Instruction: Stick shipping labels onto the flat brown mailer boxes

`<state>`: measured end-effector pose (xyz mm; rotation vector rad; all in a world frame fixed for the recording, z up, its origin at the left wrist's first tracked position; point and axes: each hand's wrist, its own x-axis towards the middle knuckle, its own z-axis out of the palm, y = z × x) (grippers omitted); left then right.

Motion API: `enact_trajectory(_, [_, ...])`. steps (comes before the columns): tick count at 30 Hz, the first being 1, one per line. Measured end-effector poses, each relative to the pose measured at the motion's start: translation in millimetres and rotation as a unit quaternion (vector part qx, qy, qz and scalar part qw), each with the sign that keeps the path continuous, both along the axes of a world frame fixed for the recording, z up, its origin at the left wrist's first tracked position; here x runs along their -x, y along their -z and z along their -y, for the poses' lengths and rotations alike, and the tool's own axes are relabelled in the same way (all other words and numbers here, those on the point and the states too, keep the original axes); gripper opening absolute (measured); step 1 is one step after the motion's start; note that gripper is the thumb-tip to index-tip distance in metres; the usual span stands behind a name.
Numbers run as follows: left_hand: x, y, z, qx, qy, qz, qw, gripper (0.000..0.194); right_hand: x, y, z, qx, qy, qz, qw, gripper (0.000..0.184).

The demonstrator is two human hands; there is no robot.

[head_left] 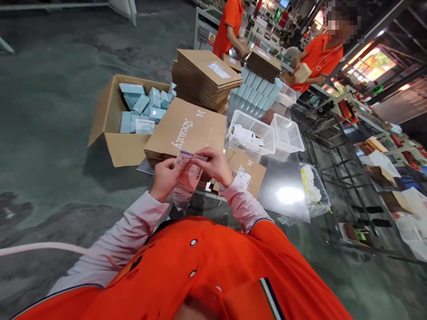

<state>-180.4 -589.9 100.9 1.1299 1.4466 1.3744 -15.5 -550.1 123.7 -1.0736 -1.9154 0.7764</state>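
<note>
Between my two hands is a strip of printed shipping labels (190,175), its lower end hanging down toward my body. My left hand (167,178) pinches the strip's left side, thumb on top. On the right, my right hand (215,166) grips the upper right part with thumb and fingers closed. Just beyond the hands lies a stack of flat brown cardboard mailers (196,124) with white lettering. Close to my right wrist, another brown mailer (255,175) carries a white label (244,178).
An open carton (128,149) of light-blue boxes stands at the left. Farther back are a tall stack of cardboard (200,66), rows of light-blue boxes (255,89) and two white baskets (251,124) (288,133). Two co-workers in orange shirts (230,26) (322,58) stand behind the metal table (283,178).
</note>
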Motion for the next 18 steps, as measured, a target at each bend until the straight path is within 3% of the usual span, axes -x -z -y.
enact_trajectory(3, [3.7, 3.4, -8.9, 0.041, 0.087, 0.117, 0.988, 0.049, 1.3, -4.4, -21.4, -0.024, 0.025, 0.003, 0.999, 0.017])
enact_trajectory(6, [6.8, 15.3, -16.0, 0.135, 0.199, 0.198, 0.95, 0.064, 0.7, -5.5, -69.3, -0.047, 0.111, 0.051, 0.991, 0.016])
enact_trajectory(8, [8.3, 28.2, -13.4, 0.179, 0.214, 0.199, 0.939, 0.065, 0.1, -3.4, -105.4, -0.025, 0.155, 0.119, 0.98, 0.021])
enact_trajectory(10, [10.1, 41.8, -2.6, 0.195, 0.211, 0.191, 0.939, 0.068, 0.9, -0.3, -135.0, 0.015, 0.176, 0.201, 0.964, 0.037])
enact_trajectory(12, [13.1, 51.1, 15.2, 0.204, 0.209, 0.181, 0.939, 0.07, 4.6, 2.3, -153.6, 0.034, 0.193, 0.273, 0.942, 0.067])
enact_trajectory(14, [18.5, 51.0, 35.5, 0.223, 0.216, 0.165, 0.936, 0.066, 11.4, 4.6, -160.7, 0.018, 0.162, 0.341, 0.926, 0.086])
enact_trajectory(18, [37.1, 19.1, 59.8, 0.261, 0.238, 0.112, 0.929, 0.054, 25.0, 10.4, -139.0, -0.025, -0.038, 0.432, 0.901, 0.061])
